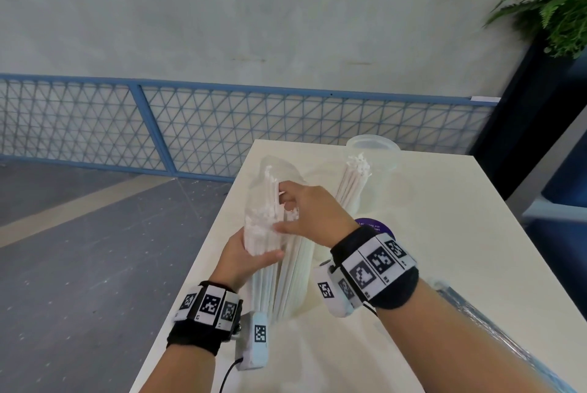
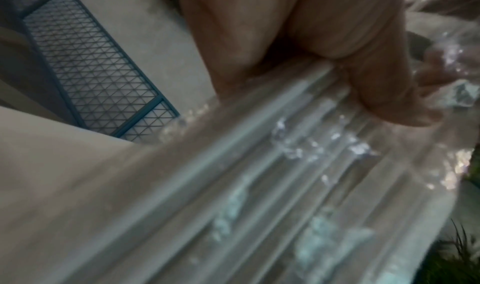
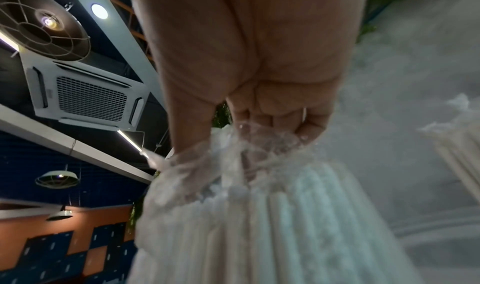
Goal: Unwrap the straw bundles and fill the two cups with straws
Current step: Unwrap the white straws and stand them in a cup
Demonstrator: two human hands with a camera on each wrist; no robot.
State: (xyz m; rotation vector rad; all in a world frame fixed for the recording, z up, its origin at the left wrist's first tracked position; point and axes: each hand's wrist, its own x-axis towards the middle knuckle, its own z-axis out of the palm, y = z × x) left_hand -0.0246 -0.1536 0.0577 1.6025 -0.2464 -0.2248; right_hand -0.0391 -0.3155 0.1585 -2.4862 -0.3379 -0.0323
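Observation:
A bundle of white straws (image 1: 263, 227) in clear plastic wrap (image 3: 205, 165) stands tilted over the table's left part. My left hand (image 1: 251, 253) grips its middle from the left; in the left wrist view the thumb (image 2: 384, 87) lies across the wrapped straws (image 2: 259, 185). My right hand (image 1: 286, 208) pinches the crinkled wrap at the bundle's top, fingers (image 3: 262, 122) curled into it. A second bunch of straws (image 1: 352, 183) leans up to the right; its lower end is hidden by my hands. A clear plastic cup (image 1: 373, 151) stands behind it.
The cream table (image 1: 444, 234) has its left edge just beside my left wrist. A purple round disc (image 1: 382, 227) lies behind my right wrist. Loose clear wrapping (image 1: 470, 307) lies at the table's right front. A potted plant (image 1: 559, 11) stands at the far right.

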